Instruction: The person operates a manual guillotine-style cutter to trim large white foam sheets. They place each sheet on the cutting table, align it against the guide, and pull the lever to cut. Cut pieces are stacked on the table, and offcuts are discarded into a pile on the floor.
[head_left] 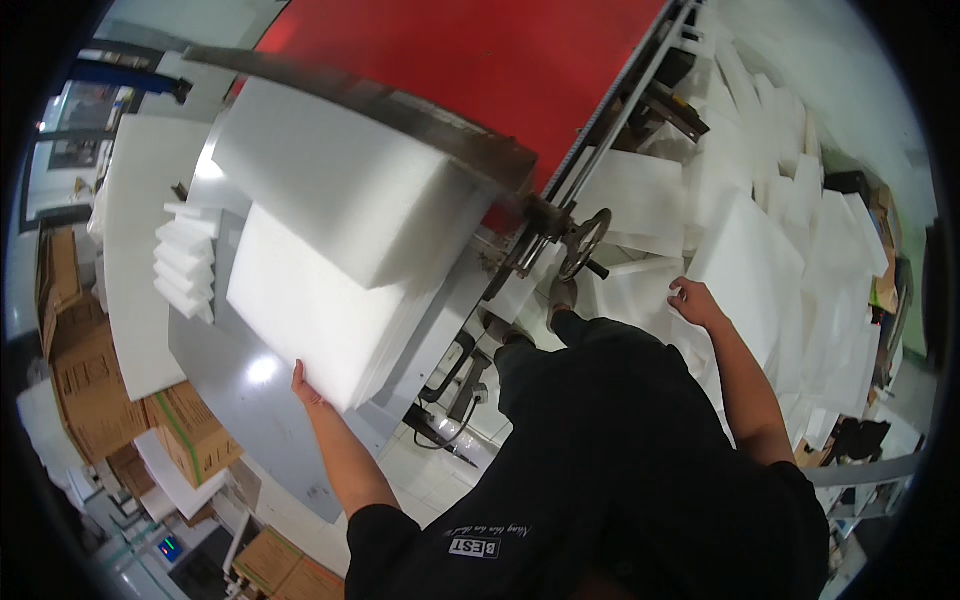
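A stack of thick white foam sheets (310, 290) lies on a grey metal table, its near corner toward me. On top of it sits a large white foam block (330, 180), beside a metal crossbar (400, 105). My left hand (310, 388) touches the stack's near left edge, with one digit stretched out; its other fingers are partly hidden. To the right, my right hand (695, 302) hangs in front of loose white foam sheets (750, 270). Its fingers are loosely bent, with a gap to the thumb and nothing visible in them.
Beyond the crossbar spreads a red machine bed (480, 60). A handwheel (585, 245) juts out near my feet. Small white foam pieces (187, 262) lie on the grey table (235, 375). Cardboard boxes (90, 390) stand at left; many foam sheets crowd the floor at right.
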